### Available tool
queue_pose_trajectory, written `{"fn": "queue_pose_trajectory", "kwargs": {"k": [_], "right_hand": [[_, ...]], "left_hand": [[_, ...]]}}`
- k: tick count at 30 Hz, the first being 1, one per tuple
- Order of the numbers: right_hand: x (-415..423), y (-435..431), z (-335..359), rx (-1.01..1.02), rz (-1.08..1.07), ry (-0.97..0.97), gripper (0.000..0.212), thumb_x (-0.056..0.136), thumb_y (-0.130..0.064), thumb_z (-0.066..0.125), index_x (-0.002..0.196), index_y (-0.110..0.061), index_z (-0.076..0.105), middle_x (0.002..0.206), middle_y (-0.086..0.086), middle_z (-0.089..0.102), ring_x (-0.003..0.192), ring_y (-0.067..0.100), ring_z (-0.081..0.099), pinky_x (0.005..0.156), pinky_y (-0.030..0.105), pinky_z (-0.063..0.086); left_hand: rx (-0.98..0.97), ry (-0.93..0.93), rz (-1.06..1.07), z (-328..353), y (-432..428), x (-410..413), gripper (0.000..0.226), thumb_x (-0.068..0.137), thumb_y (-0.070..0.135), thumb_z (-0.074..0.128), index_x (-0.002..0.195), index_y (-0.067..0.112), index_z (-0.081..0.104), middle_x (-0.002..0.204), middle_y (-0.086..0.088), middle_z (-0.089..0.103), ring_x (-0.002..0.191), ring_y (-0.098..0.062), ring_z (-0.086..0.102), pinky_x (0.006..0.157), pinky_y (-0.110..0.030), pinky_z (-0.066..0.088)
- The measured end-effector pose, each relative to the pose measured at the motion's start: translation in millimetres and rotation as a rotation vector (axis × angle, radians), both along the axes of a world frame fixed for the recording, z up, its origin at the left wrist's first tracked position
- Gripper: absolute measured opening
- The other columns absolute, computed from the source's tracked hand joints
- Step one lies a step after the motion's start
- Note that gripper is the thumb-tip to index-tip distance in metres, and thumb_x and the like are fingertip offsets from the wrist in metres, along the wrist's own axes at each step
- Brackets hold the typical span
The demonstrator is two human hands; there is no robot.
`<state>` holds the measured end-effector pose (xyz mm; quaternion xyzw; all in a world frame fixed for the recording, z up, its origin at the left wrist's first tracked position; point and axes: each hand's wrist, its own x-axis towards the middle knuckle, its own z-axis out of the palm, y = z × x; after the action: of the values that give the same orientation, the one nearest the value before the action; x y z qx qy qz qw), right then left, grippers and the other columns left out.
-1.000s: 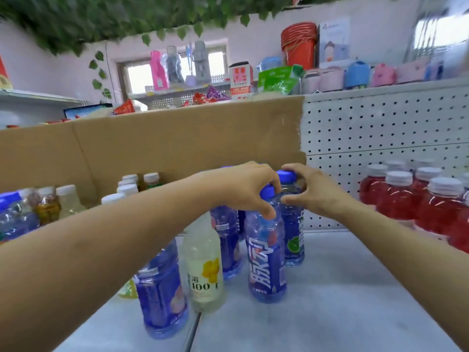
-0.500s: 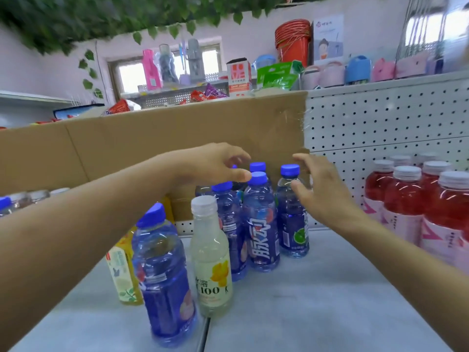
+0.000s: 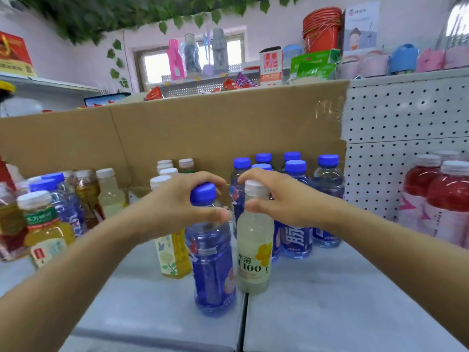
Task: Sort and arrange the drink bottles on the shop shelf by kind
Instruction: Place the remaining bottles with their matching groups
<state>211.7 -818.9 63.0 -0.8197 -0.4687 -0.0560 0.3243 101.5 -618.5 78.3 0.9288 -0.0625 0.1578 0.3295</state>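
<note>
At the centre of the frame, the left hand (image 3: 177, 204) curled round the neck of a blue bottle (image 3: 213, 262), thumb under its ribbed blue cap. Its clear plastic body, full of blue drink, stood on the smooth grey shelf (image 3: 330, 301). Just beside it stood a pale bottle (image 3: 253, 252) of cloudy liquid with a yellow-printed label, and the right hand (image 3: 286, 199) pinched its white cap and neck. Behind them, centre right, more blue-capped bottles (image 3: 328, 181) clustered against a matte cardboard sheet (image 3: 203, 130). Rounded red bottles (image 3: 446, 196) with white caps filled the right edge before a perforated white pegboard (image 3: 406, 118). A yellow bottle (image 3: 177, 257) stood behind the left wrist.
</note>
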Motion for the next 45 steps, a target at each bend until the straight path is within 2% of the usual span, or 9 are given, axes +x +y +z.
{"fn": "queue_pose_trajectory", "kwargs": {"k": [3, 10, 15, 19, 25, 29, 35, 42, 45], "right_hand": [[5.5, -22.7, -1.7, 0.010, -0.050, 0.004, 0.042, 0.094, -0.028, 0.064, 0.133, -0.025, 0.050, 0.110, -0.004, 0.060, 0.092, 0.014, 0.059, 0.083, 0.031, 0.051], [11.9, -76.7, -4.0, 0.043, -0.131, -0.003, 0.040, 0.086, -0.027, 0.072, 0.121, -0.040, 0.055, 0.107, -0.019, 0.062, 0.091, -0.007, 0.059, 0.074, 0.010, 0.045], [10.0, -86.0, -20.0, 0.176, -0.226, -0.008, 0.045, 0.082, -0.036, 0.075, 0.120, -0.043, 0.052, 0.103, -0.022, 0.062, 0.091, 0.000, 0.062, 0.078, 0.023, 0.050], [7.4, -81.5, -48.3, 0.326, -0.245, 0.106, 0.051, 0.082, -0.037, 0.075, 0.124, -0.041, 0.045, 0.107, -0.024, 0.062, 0.096, -0.007, 0.060, 0.076, 0.018, 0.047], [4.6, -74.8, -75.4, 0.458, -0.176, 0.389, 0.027, 0.089, -0.036, 0.068, 0.114, -0.030, 0.060, 0.104, -0.011, 0.071, 0.096, 0.004, 0.068, 0.081, 0.029, 0.057], [5.8, -72.2, -81.6, 0.516, -0.165, 0.448, 0.024, 0.089, -0.037, 0.067, 0.112, -0.033, 0.061, 0.099, -0.015, 0.071, 0.089, -0.002, 0.068, 0.069, 0.019, 0.053], [2.6, -74.1, -83.5, 0.510, -0.140, 0.420, 0.042, 0.071, -0.045, 0.077, 0.108, -0.036, 0.059, 0.096, -0.021, 0.070, 0.087, -0.003, 0.069, 0.061, 0.014, 0.054], [-8.3, -62.5, -91.1, 0.525, -0.089, 0.348, 0.029, 0.077, -0.030, 0.080, 0.098, -0.036, 0.062, 0.092, -0.017, 0.072, 0.081, 0.001, 0.070, 0.059, 0.011, 0.051], [-26.6, -46.7, -86.9, 0.506, -0.071, 0.332, 0.031, 0.076, -0.036, 0.079, 0.100, -0.036, 0.060, 0.091, -0.023, 0.069, 0.081, -0.005, 0.067, 0.055, 0.011, 0.051]], "left_hand": [[-0.310, -0.169, -0.018, -22.9, -9.5, 9.9, 0.020, 0.084, 0.017, 0.077, 0.099, 0.024, 0.066, 0.083, 0.009, 0.071, 0.069, -0.005, 0.064, 0.066, -0.020, 0.057], [-0.477, -0.347, 0.012, -43.0, -55.3, 61.0, 0.016, 0.089, 0.017, 0.074, 0.095, 0.028, 0.064, 0.078, 0.004, 0.065, 0.057, -0.009, 0.054, 0.051, -0.021, 0.046], [-0.383, -0.465, 0.095, -50.4, -80.3, 83.9, 0.021, 0.088, 0.025, 0.074, 0.107, 0.030, 0.067, 0.113, 0.012, 0.060, 0.117, -0.018, 0.054, 0.098, -0.038, 0.049], [-0.451, -0.408, 0.086, -69.1, -78.1, 82.3, 0.066, 0.081, 0.038, 0.080, 0.137, 0.039, 0.044, 0.136, 0.015, 0.050, 0.132, -0.012, 0.044, 0.108, -0.041, 0.044], [-0.825, -0.247, 0.051, -105.9, -87.5, 80.7, 0.093, 0.061, 0.049, 0.086, 0.141, 0.048, 0.038, 0.133, 0.016, 0.058, 0.110, 0.002, 0.064, 0.071, -0.014, 0.055], [-0.775, -0.234, 0.111, -103.7, -104.5, 86.7, 0.106, 0.055, 0.063, 0.085, 0.146, 0.049, 0.033, 0.151, 0.011, 0.041, 0.134, -0.014, 0.049, 0.105, -0.044, 0.049], [-0.708, -0.142, 0.138, -99.7, -105.8, 78.2, 0.102, 0.069, 0.066, 0.077, 0.152, 0.043, 0.023, 0.159, 0.012, 0.028, 0.144, -0.018, 0.035, 0.111, -0.055, 0.041], [-0.363, -0.189, 0.210, -126.5, -71.0, 13.2, 0.076, 0.084, 0.054, 0.071, 0.142, 0.060, 0.021, 0.127, 0.050, 0.024, 0.116, 0.033, 0.024, 0.097, -0.011, 0.031], [-0.193, -0.190, 0.291, -133.8, -41.6, -20.4, 0.076, 0.088, 0.048, 0.069, 0.149, 0.047, 0.024, 0.143, 0.035, 0.027, 0.130, 0.015, 0.026, 0.108, -0.018, 0.026]]}}
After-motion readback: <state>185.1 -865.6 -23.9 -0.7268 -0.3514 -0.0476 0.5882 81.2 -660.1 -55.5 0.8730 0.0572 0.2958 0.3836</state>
